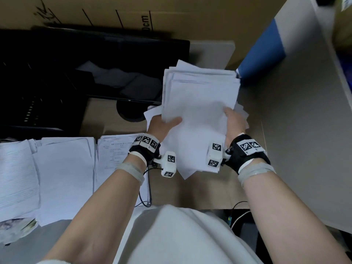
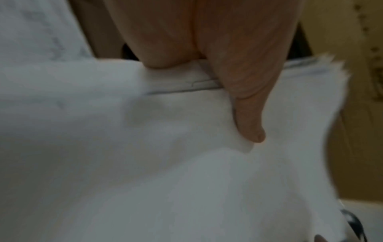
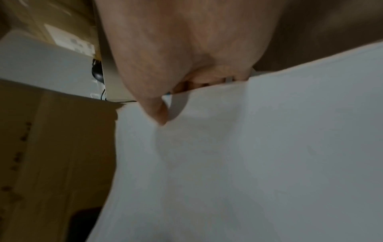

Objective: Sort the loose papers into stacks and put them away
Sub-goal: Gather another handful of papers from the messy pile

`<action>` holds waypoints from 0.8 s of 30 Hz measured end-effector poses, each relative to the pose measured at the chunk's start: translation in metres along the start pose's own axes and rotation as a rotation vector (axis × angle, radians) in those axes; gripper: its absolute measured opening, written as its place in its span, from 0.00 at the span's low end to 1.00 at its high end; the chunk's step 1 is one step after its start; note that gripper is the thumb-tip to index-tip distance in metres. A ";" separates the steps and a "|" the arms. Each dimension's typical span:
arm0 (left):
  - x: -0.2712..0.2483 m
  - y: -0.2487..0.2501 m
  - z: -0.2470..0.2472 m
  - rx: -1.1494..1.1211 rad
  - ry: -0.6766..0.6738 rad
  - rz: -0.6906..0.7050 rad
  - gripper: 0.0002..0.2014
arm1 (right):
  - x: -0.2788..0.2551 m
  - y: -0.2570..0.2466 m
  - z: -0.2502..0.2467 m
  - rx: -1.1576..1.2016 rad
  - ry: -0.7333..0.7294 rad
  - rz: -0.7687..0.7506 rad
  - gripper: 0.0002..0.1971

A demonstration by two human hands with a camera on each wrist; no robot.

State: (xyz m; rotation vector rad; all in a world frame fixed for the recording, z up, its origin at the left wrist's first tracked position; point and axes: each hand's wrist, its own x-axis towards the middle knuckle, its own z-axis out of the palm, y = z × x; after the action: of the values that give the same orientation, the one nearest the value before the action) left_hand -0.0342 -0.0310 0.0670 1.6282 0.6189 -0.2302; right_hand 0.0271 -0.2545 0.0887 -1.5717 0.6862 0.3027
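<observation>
A thick, uneven stack of white papers is held above the desk between both hands. My left hand grips its left edge, thumb on top and fingers hidden underneath. My right hand grips the right edge the same way. In the left wrist view the thumb of my left hand presses into the stack of white papers. In the right wrist view my right hand pinches the sheet edge of the papers. More paper stacks lie on the desk at left.
A black tiered file tray with some sheets stands at the back left. A blue folder leans at the back right beside a grey partition. Cardboard boxes line the back. A printed sheet lies beneath my left wrist.
</observation>
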 end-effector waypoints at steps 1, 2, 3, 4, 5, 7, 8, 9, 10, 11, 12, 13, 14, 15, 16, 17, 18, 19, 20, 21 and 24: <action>-0.003 -0.008 0.000 0.000 0.037 -0.052 0.15 | -0.007 0.005 -0.002 -0.046 -0.065 -0.008 0.15; -0.006 -0.016 0.000 -0.002 0.062 -0.104 0.19 | -0.013 0.015 -0.006 -0.112 -0.125 -0.004 0.20; -0.008 -0.025 0.001 -0.006 0.065 -0.149 0.21 | -0.017 0.026 -0.010 -0.177 -0.168 0.009 0.23; -0.014 -0.032 0.002 -0.019 0.045 -0.183 0.22 | -0.021 0.038 -0.014 -0.229 -0.216 0.038 0.25; -0.017 -0.039 0.004 -0.034 0.011 -0.217 0.22 | -0.025 0.048 -0.016 -0.259 -0.248 0.088 0.23; -0.024 -0.054 0.006 -0.036 -0.084 -0.313 0.26 | -0.029 0.065 -0.018 -0.286 -0.284 0.138 0.17; -0.026 -0.063 0.006 -0.016 -0.124 -0.367 0.30 | -0.029 0.072 -0.019 -0.311 -0.272 0.145 0.15; -0.023 -0.078 0.007 0.016 -0.143 -0.415 0.36 | -0.030 0.075 -0.019 -0.342 -0.248 0.143 0.17; -0.018 -0.093 0.007 0.045 -0.152 -0.455 0.39 | -0.027 0.080 -0.020 -0.369 -0.221 0.140 0.20; -0.017 -0.102 0.007 0.075 -0.158 -0.481 0.39 | -0.027 0.083 -0.021 -0.389 -0.207 0.133 0.23; -0.022 -0.097 0.008 0.094 -0.165 -0.490 0.36 | -0.025 0.087 -0.022 -0.403 -0.206 0.122 0.25; -0.027 -0.089 0.009 0.092 -0.152 -0.471 0.31 | -0.024 0.089 -0.022 -0.392 -0.212 0.114 0.25; -0.030 -0.079 0.010 0.081 -0.134 -0.436 0.24 | -0.023 0.091 -0.023 -0.359 -0.229 0.114 0.25; -0.030 -0.073 0.011 0.083 -0.096 -0.410 0.18 | -0.022 0.093 -0.023 -0.324 -0.252 0.120 0.26; -0.028 -0.068 0.011 0.073 -0.056 -0.381 0.16 | -0.023 0.091 -0.022 -0.315 -0.283 0.118 0.26; -0.028 -0.060 0.011 0.058 -0.027 -0.349 0.18 | -0.025 0.086 -0.020 -0.324 -0.314 0.101 0.25; -0.028 -0.052 0.011 0.041 -0.003 -0.294 0.19 | -0.024 0.084 -0.018 -0.342 -0.345 0.085 0.23; -0.030 -0.045 0.010 0.023 0.022 -0.229 0.21 | -0.027 0.078 -0.015 -0.366 -0.382 0.061 0.20; -0.032 -0.040 0.008 0.003 0.041 -0.152 0.25 | -0.029 0.072 -0.011 -0.393 -0.414 0.032 0.20; -0.035 -0.037 0.006 -0.008 0.055 -0.080 0.33 | -0.032 0.066 -0.007 -0.426 -0.440 0.001 0.20; -0.055 -0.022 0.002 0.058 0.075 0.107 0.50 | -0.044 0.048 0.004 -0.522 -0.505 -0.112 0.19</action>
State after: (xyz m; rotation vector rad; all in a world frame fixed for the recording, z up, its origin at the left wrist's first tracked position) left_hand -0.0911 -0.0459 0.0753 1.7263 0.5846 -0.1099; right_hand -0.0351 -0.2393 0.0742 -1.9099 0.1219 0.8102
